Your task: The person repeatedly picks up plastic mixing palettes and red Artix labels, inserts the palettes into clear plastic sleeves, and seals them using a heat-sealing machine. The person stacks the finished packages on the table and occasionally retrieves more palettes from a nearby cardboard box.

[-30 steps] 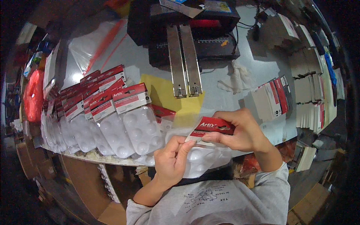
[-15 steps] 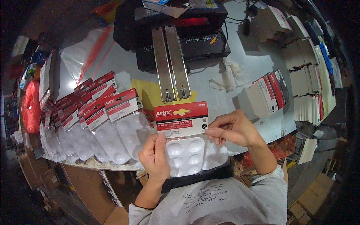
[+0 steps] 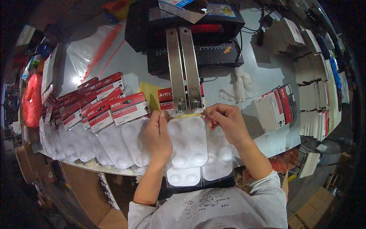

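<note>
Left fingers (image 3: 163,115) hold a red-and-white card (image 3: 165,100) beneath metal bars (image 3: 175,68).

Packing workshop: black machine (image 3: 143,28) on a grey surface (image 3: 278,143), bagged palettes (image 3: 112,147) in rows, stacked cards (image 3: 313,87), cardboard boxes (image 3: 114,218) below.

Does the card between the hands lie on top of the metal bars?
No: the metal bars cross over the red card, hiding its middle.

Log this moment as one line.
left hand: on red-and-white header card, lower-left corner | right hand: by lower-right corner | card: under two metal bars | white paint palette: below card
</note>
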`<state>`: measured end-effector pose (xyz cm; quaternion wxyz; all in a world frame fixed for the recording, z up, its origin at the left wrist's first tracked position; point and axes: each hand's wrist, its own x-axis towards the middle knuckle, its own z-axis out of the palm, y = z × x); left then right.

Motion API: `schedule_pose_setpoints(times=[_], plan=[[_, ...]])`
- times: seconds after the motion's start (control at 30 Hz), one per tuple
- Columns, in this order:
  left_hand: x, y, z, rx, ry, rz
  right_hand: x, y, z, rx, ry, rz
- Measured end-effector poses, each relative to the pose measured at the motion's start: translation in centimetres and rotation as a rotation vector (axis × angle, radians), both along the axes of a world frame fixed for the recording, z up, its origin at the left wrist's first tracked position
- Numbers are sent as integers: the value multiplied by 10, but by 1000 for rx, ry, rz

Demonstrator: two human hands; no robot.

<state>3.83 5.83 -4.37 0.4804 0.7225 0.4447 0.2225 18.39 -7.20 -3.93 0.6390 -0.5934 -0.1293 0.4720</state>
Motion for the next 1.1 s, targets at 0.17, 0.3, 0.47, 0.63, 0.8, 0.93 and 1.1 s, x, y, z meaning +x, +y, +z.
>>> schedule_pose_setpoints(times=[0.17,0.3,0.47,0.63,0.8,0.93,1.1], plan=[[-11,3,7,194,158,-19,3,-14,16,-64,-530,-102],[-39,48,51,349,287,123,60,-72,48,-379,-1394,-326],[-60,43,55,903,678,-75,108,-128,19,-821,-1538,-257],[-64,28,19,874,770,-351,111,-134,3,-1070,-1489,-245],[-93,71,27,799,839,-412,111,-130,13,-1018,-1280,-306],[-110,102,33,837,887,-426,109,-129,14,-1038,-1405,-338],[-129,141,21,950,851,-433,104,-126,16,-957,-1283,-389]])
